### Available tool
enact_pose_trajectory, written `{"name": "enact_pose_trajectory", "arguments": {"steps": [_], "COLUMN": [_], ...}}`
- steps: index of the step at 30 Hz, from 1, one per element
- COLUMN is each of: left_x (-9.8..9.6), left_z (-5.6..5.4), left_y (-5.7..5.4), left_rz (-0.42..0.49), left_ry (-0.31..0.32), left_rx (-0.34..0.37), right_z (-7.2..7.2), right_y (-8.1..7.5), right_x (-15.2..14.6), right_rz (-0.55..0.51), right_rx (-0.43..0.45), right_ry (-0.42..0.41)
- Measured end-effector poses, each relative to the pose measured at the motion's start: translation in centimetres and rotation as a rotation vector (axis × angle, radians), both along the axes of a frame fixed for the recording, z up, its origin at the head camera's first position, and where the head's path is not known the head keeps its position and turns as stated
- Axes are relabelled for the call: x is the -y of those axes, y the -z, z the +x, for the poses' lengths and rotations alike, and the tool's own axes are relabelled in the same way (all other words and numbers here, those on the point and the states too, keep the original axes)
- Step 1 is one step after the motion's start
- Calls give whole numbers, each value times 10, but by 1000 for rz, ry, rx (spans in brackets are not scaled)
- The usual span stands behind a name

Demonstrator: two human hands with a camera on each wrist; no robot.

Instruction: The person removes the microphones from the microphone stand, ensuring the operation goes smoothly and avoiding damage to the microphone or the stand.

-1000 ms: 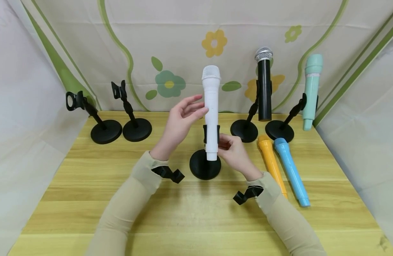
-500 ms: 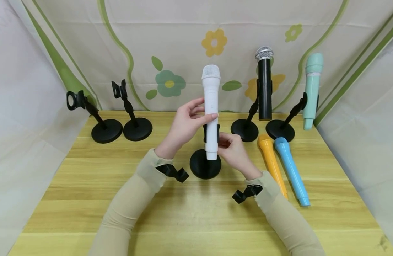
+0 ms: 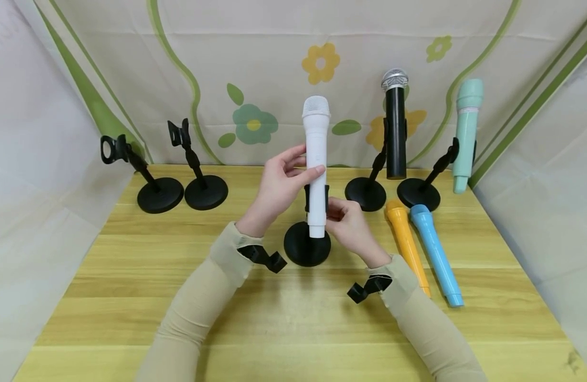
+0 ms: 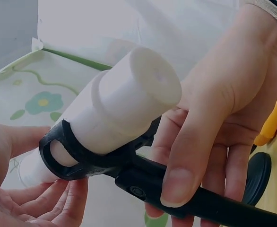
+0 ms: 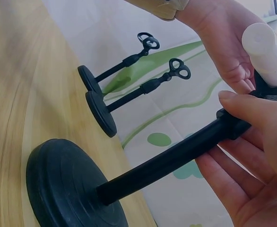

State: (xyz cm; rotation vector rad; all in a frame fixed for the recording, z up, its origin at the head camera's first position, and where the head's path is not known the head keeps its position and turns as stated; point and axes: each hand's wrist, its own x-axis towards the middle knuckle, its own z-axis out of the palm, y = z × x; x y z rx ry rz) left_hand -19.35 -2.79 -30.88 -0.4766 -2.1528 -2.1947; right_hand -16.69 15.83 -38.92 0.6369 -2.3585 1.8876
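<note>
The white microphone [image 3: 316,143] is near the middle of the desk [image 3: 284,323], leaning upright with its head at the top and its lower part seated in the black clip [image 4: 100,163] of a round-based stand [image 3: 297,246]. The left hand [image 3: 280,183] grips the microphone just above the clip, thumb laid across the front and the other fingers round the back. The right hand [image 3: 351,227] pinches the stand's neck just under the clip, thumb on one side and fingers on the other. From the head view the microphone hides most of that neck, but the wrist views show it plainly.

Well to the left are two more black stands, the outer stand [image 3: 160,196] and the inner stand [image 3: 206,192], their bases just beside each other. Behind the right hand, a black microphone [image 3: 395,132] and a mint microphone [image 3: 467,132] sit in their own stands. An orange microphone [image 3: 404,239] and a blue microphone [image 3: 436,254] lie side by side on the desk; the right sleeve [image 3: 408,292] covers part of the orange one's lower end. A flowered curtain [image 3: 284,63] hangs behind.
</note>
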Motion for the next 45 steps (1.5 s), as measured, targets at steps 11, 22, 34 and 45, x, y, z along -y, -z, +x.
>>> {"name": "enact_pose_trajectory", "arguments": {"steps": [11, 22, 34, 45], "left_x": [-2, -1, -2, -2], "left_z": [-1, -1, -2, -4], "left_y": [1, 2, 1, 1], "left_rz": [23, 31, 46, 61], "left_ry": [-2, 5, 12, 12], "left_rx": [-14, -23, -29, -39], "right_z": [-2, -2, -3, -5], "right_y": [7, 6, 6, 5], "right_x": [-2, -1, -1, -2], "right_rz": [-10, -3, -6, 12], "right_rx": [-11, 9, -12, 3], "right_ry": [-13, 5, -1, 4]}}
